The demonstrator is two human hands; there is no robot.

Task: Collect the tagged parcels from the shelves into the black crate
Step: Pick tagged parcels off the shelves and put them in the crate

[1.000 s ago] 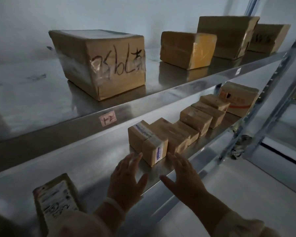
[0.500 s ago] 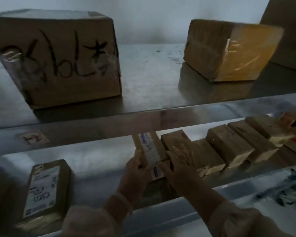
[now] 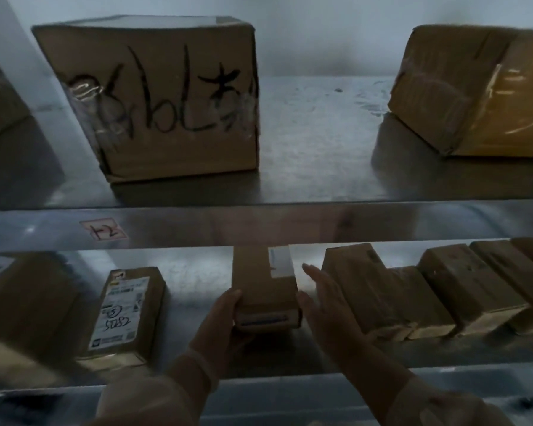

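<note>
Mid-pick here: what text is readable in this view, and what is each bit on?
"+2", handwritten, roughly: pink tag on the shelf edge.
"bL" within black marker scrawl, the rest unclear: big box.
"5082", handwritten, roughly: labelled parcel; its printed lines are too small to read.
Held parcel: its label strip is blurred and unreadable.

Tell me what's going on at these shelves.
A person is handling a small cardboard parcel at the lower shelf of a metal rack. The left hand grips its near left corner. The right hand is open, fingers straight, at its right side, between it and a row of similar parcels. A labelled parcel lies to the left, and a large handwritten box stands on the upper shelf.
</note>
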